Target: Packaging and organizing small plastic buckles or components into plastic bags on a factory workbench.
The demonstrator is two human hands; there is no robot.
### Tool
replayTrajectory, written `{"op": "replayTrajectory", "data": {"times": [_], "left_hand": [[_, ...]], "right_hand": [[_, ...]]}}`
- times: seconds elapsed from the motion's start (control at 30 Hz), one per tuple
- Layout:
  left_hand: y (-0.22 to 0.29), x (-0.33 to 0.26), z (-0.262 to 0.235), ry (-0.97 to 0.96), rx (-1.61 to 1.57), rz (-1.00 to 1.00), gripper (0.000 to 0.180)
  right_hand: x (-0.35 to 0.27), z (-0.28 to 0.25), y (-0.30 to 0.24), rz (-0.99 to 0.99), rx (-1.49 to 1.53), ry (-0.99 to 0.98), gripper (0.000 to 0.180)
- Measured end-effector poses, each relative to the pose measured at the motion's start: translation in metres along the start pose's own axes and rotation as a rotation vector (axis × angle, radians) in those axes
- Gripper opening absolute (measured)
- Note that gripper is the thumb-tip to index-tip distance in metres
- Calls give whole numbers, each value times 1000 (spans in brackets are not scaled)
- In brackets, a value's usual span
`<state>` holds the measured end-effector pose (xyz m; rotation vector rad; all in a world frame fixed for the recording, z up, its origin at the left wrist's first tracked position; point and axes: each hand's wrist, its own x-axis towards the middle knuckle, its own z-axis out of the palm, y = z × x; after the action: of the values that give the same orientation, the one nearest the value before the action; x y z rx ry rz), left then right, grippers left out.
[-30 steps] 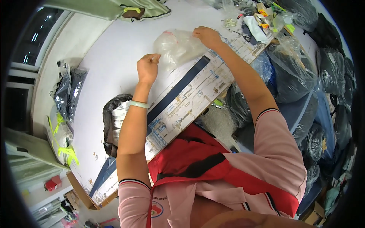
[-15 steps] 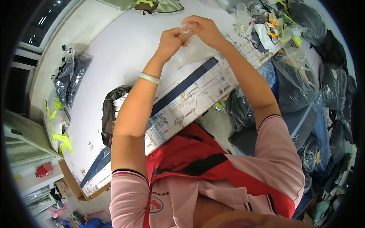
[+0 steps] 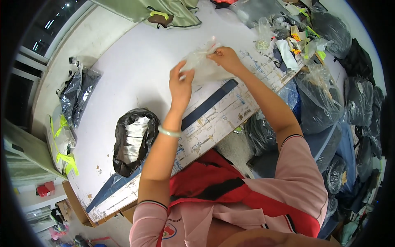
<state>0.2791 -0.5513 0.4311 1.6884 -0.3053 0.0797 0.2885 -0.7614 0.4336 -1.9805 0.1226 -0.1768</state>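
Observation:
A clear plastic bag (image 3: 205, 70) hangs crumpled over the far middle of the white table. My right hand (image 3: 227, 59) pinches its upper edge between thumb and fingers. At the bag's left side is my left hand (image 3: 181, 84), its thumb and fingers apart and slightly blurred; whether it touches the plastic is hard to see. Nearer and to the left stands a black plastic bag (image 3: 120, 158), open at the top, with flat whitish silver packets (image 3: 135, 138) stacked inside.
A dark blue strip (image 3: 210, 103) runs along the worn, printed front of the table (image 3: 135, 78). Dark items in clear wrapping (image 3: 84, 92) lie at the left. Scraps and small packages (image 3: 290, 45) crowd the far right. Bagged dark goods (image 3: 321, 99) are piled beyond the right edge.
The clear bag now hangs wider and lower. My left hand has let go its pinch and moved down and left, fingers spreading. My right hand has come nearer. The black bag shows more fully.

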Motion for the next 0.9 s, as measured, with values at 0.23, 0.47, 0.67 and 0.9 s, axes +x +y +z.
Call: {"op": "replayTrajectory", "data": {"times": [0.23,0.47,0.67,0.9], "left_hand": [[-86,-68,-31,-99,600,159,40],[-83,-70,-26,-219,750,255,33],[-82,-66,-27,-232,760,259,34],[-76,-63,-27,-276,802,167,37]], "right_hand": [[58,-30,-3,-7,45,100,32],[130,-77,29,-116,-8,323,33],[194,-92,48,-42,192,473,22],[310,-96,98,-20,346,528,10]]}}
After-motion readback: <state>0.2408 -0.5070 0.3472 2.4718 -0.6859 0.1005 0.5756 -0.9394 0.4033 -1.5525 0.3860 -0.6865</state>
